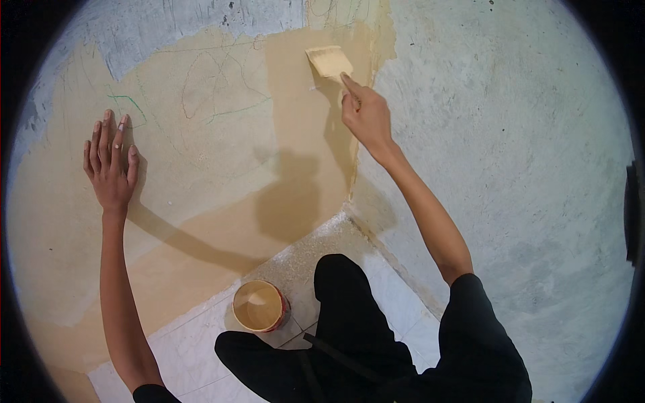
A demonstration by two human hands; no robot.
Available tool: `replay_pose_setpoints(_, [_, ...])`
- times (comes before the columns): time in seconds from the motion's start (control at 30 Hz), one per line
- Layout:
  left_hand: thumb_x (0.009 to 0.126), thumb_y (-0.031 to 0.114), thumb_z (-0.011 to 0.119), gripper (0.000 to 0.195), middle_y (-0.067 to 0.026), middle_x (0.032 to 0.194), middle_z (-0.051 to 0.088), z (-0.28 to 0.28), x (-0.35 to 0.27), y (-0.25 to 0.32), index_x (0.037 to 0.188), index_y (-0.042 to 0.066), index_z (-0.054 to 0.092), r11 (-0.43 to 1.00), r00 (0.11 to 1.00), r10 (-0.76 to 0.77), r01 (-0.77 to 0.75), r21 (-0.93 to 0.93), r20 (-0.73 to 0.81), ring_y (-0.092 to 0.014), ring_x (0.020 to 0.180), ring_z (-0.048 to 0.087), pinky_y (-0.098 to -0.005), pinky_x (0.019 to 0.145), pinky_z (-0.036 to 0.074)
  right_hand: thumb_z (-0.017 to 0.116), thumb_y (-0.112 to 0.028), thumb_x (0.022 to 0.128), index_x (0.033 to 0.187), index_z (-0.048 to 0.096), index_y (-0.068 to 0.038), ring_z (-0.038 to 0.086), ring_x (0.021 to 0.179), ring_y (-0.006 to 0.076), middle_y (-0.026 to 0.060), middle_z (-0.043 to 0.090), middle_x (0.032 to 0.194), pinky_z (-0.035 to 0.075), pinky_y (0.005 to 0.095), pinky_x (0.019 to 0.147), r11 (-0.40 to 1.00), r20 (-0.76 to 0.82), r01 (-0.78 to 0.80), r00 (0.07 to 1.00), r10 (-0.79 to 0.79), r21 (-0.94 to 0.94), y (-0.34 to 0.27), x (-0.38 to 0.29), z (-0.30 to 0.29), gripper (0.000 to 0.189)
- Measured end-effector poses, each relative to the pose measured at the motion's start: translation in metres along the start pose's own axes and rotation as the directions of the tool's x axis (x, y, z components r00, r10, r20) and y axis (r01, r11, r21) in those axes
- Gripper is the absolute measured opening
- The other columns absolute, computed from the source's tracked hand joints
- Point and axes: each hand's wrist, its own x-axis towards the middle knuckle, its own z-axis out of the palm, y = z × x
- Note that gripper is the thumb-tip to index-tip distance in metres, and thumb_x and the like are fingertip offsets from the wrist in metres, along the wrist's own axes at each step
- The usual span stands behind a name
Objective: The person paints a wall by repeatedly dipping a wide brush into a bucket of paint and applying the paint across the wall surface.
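Note:
My right hand (370, 113) grips a wide flat paintbrush (330, 60) by its handle, index finger stretched along it. Cream-yellow paint coats the brush head, which is at the wall near the inside corner. Around it, a band of darker, wet-looking paint (297, 116) runs down the wall. Flat against the paler part of the painted wall (211, 156) rests my left hand (112, 166), fingers spread and holding nothing. Just above its fingertips is a green crayon-like line (128, 98). An open paint tin (258, 306) with cream-yellow paint inside stands on the floor by my knees.
To the right of the corner rises a bare grey plaster wall (504, 151). Pale floor tiles (201, 352) meet a rough, speckled strip (322, 239) along the walls. My black-clad legs (342, 312) are bent close to the tin. A dark object (631, 214) shows at the far right rim.

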Motion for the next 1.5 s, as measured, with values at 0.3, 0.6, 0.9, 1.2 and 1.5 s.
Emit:
replay_pose_setpoints(0.3, [0.096,0.030,0.047,0.045,0.0040,0.151,0.037,0.000,-0.002,-0.003,0.140,0.025,0.047,1.000,1.000,-0.006,0.006,0.004,0.001,-0.016,0.140,0.031,-0.0363,0.116,0.019,0.056,-0.013,0.086,0.122,0.064,-0.009,0.058,0.060,0.0315,0.0177,0.058,0.070,0.047,0.0397,0.058,0.991,0.218,0.003,0.975,0.026,-0.135,0.012,-0.046,-0.007,0.037])
replay_pose_setpoints(0.6, [0.096,0.029,0.046,0.044,0.0029,0.151,0.037,0.005,0.001,0.000,0.140,0.024,0.048,1.000,0.999,0.015,-0.016,-0.019,-0.048,-0.016,0.140,0.032,-0.0359,0.116,0.018,0.057,-0.010,0.085,0.122,0.064,-0.009,0.059,0.063,0.0321,0.0178,0.058,0.070,0.048,0.0408,0.060,0.991,0.022,0.074,0.997,-0.072,-0.112,0.013,-0.026,0.012,0.038])
replay_pose_setpoints(0.9, [0.097,0.031,0.046,0.043,0.0027,0.151,0.037,0.000,-0.005,0.002,0.140,0.024,0.048,1.000,1.000,-0.017,0.017,0.010,-0.005,-0.017,0.140,0.032,-0.0363,0.115,0.019,0.056,-0.012,0.085,0.122,0.064,-0.010,0.061,0.067,0.0345,0.0176,0.058,0.071,0.049,0.0432,0.061,0.996,0.105,0.018,0.994,-0.009,-0.086,0.006,-0.030,-0.012,0.037])
replay_pose_setpoints(1.2, [0.097,0.030,0.046,0.044,0.0020,0.150,0.039,0.000,-0.003,0.002,0.140,0.022,0.048,1.000,0.999,-0.008,0.008,-0.001,-0.047,-0.016,0.140,0.033,-0.0362,0.115,0.019,0.052,-0.015,0.086,0.124,0.061,-0.009,0.062,0.067,0.0381,0.0196,0.060,0.074,0.051,0.0463,0.064,0.979,0.216,0.037,0.976,0.007,-0.200,0.005,-0.040,0.006,0.040])
replay_pose_setpoints(1.5, [0.097,0.029,0.047,0.043,0.0024,0.151,0.039,0.005,-0.002,0.007,0.139,0.022,0.050,0.999,0.999,-0.012,0.011,-0.039,-0.041,-0.017,0.140,0.032,-0.0358,0.115,0.018,0.054,-0.013,0.084,0.121,0.064,-0.009,0.062,0.067,0.0355,0.0189,0.063,0.074,0.051,0.0436,0.064,0.996,0.105,0.048,0.994,-0.039,-0.077,0.006,-0.018,-0.019,0.038])
